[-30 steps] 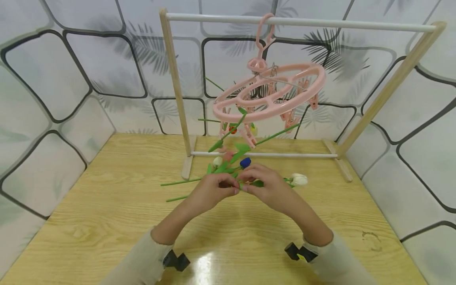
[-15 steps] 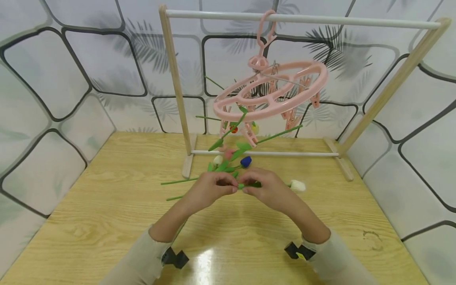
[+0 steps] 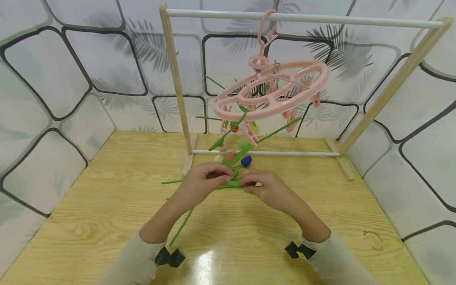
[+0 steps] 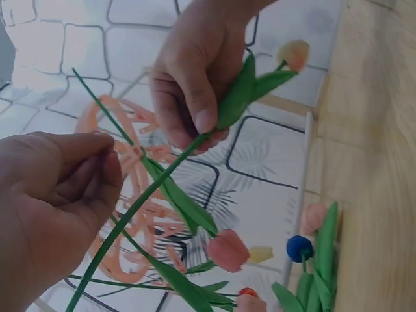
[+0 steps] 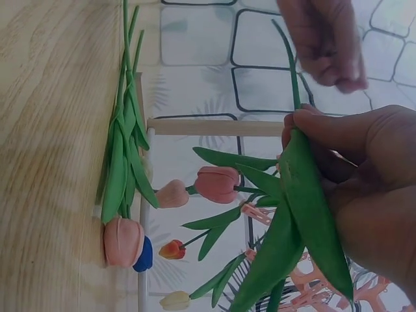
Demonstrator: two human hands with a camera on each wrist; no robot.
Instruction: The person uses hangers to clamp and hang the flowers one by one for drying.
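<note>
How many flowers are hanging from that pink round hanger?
4 visible: the peach flower and pink flower in front, the red flower and yellow flower behind, all below the hanger; others may be hidden.

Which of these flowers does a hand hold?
The peach-yellow flower, upper right in the left wrist view: the right hand pinches its stem. The others hang on the hanger or lie on the table.

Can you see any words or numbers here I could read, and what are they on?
No words, numbers or brands can be read.
Yellow patch on the right sleeve's black block: too small to tell.
Table: a dark curved mark, no clear letter.
Held flower, hanger: no writing shows.
</note>
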